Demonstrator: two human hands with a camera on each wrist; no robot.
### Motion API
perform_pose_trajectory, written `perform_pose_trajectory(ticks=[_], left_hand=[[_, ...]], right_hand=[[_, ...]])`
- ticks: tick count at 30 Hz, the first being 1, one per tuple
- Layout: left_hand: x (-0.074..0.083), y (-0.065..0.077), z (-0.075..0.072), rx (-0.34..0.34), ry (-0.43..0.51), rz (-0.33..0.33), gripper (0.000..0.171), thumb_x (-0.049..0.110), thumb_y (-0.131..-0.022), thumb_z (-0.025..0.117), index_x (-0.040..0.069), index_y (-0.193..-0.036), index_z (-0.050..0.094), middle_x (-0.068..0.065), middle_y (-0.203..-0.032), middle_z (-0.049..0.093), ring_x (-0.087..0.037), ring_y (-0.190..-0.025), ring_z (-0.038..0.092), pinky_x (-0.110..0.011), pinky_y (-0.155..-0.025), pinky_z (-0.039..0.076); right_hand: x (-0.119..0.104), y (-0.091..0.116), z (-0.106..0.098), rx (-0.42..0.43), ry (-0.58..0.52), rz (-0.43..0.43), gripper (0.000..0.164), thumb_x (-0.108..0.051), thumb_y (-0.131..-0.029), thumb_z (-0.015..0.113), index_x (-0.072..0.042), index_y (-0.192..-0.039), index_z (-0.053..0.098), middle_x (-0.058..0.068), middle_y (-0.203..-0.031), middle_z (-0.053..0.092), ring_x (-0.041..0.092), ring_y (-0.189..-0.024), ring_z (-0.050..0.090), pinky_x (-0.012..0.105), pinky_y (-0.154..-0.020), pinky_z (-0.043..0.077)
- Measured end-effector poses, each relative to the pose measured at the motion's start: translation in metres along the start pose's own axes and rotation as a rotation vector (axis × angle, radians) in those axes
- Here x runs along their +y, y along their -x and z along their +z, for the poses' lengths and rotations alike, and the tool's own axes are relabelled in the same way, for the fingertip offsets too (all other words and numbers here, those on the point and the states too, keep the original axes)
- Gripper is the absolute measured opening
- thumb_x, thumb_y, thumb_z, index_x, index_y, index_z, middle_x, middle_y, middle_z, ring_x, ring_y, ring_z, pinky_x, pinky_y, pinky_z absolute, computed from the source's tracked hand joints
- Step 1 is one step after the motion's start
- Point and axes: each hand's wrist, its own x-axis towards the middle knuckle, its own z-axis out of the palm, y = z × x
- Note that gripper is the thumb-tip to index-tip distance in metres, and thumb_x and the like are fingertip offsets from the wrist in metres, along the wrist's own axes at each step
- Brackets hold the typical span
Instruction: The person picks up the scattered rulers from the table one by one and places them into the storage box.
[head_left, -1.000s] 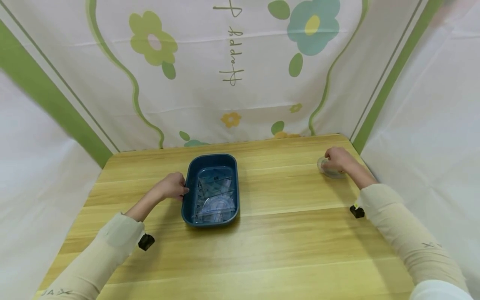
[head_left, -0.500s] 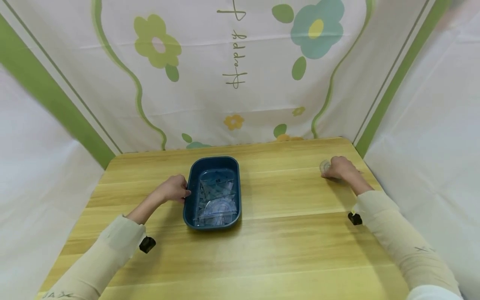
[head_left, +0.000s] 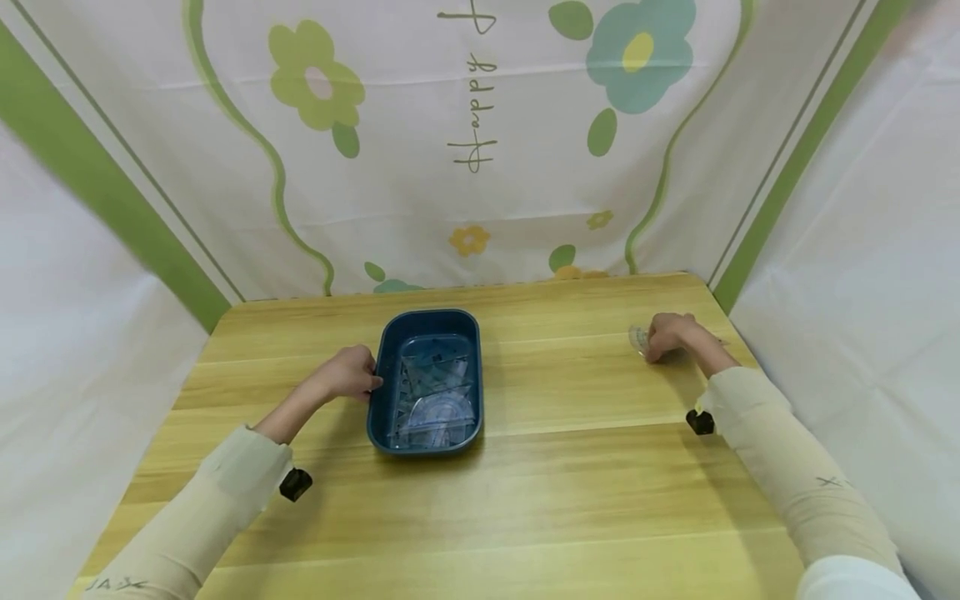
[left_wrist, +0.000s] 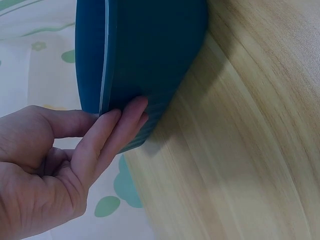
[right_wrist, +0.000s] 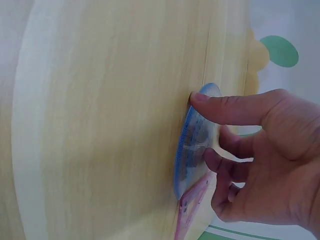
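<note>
A dark blue rectangular bin [head_left: 480, 392] stands on the table, and clear drawing tools [head_left: 438, 408], one of them a protractor, lie inside it. My left hand [head_left: 348, 372] grips its left wall; in the left wrist view the thumb is at the rim and the fingers lie along the outside. At the table's far right, my right hand [head_left: 670, 333] pinches a clear protractor [right_wrist: 192, 145] with blue markings between thumb and fingers. The protractor is tilted on edge, close over the table. A pink-edged triangular set square [right_wrist: 192, 205] shows just beyond its lower end, partly behind the fingers.
The light wooden table [head_left: 555, 500] reaches back to a white cloth [head_left: 540, 183] printed with flowers. White cloth sides rise at left and right. A small black camera [head_left: 296, 484] hangs at the left wrist, another black camera [head_left: 700, 422] at the right.
My right hand has brought the protractor up from flatter to more tilted and shifted slightly left. My left hand keeps its grip on the bin, which stays in place.
</note>
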Motion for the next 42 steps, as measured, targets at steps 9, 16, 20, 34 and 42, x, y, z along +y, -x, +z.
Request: perform_pose_trajectory(ticks=[9, 16, 20, 34, 42], left_hand=[[0.001, 0.000, -0.001, 0.005, 0.004, 0.003, 0.050, 0.004, -0.096, 0.059, 0.017, -0.054, 0.034, 0.006, -0.049, 0.035, -0.011, -0.050, 0.055, -0.021, -0.058, 0.046], [0.000, -0.001, 0.001, 0.002, 0.009, -0.007, 0.050, 0.004, -0.096, 0.060, 0.017, -0.054, 0.034, 0.006, -0.049, 0.035, -0.013, -0.051, 0.056, -0.021, -0.058, 0.047], [0.000, -0.002, 0.001, 0.001, -0.006, -0.012, 0.050, 0.005, -0.095, 0.060, 0.017, -0.054, 0.036, 0.006, -0.049, 0.037, -0.016, -0.053, 0.059, -0.021, -0.058, 0.047], [0.000, -0.001, 0.002, 0.006, -0.018, -0.005, 0.049, 0.005, -0.095, 0.060, 0.016, -0.054, 0.037, 0.004, -0.049, 0.042, -0.018, -0.055, 0.062, -0.021, -0.057, 0.047], [0.000, 0.001, 0.003, 0.008, -0.030, 0.002, 0.050, 0.005, -0.096, 0.060, 0.017, -0.053, 0.037, 0.005, -0.049, 0.040, -0.015, -0.051, 0.057, -0.021, -0.056, 0.044]], right_hand=[[-0.002, 0.001, 0.003, -0.003, -0.085, -0.005, 0.063, -0.014, -0.079, 0.075, 0.020, -0.123, 0.045, 0.034, -0.115, 0.054, 0.037, -0.094, 0.053, 0.050, -0.088, 0.049], [-0.002, -0.002, 0.001, -0.013, -0.010, 0.008, 0.054, -0.019, -0.077, 0.077, 0.016, -0.112, 0.056, 0.027, -0.102, 0.058, 0.032, -0.086, 0.051, 0.042, -0.076, 0.049], [-0.001, -0.005, -0.001, -0.066, -0.016, -0.019, 0.050, -0.016, -0.075, 0.075, 0.014, -0.112, 0.060, 0.023, -0.101, 0.059, 0.030, -0.085, 0.052, 0.038, -0.075, 0.048], [-0.010, 0.006, -0.001, -0.048, -0.077, -0.095, 0.055, -0.014, -0.081, 0.079, 0.009, -0.118, 0.046, 0.025, -0.106, 0.058, 0.032, -0.089, 0.055, 0.041, -0.078, 0.048], [-0.002, 0.014, 0.003, 0.020, -0.135, -0.247, 0.018, -0.002, -0.090, 0.060, 0.013, -0.101, 0.063, 0.023, -0.095, 0.067, 0.032, -0.087, 0.064, 0.039, -0.079, 0.052]])
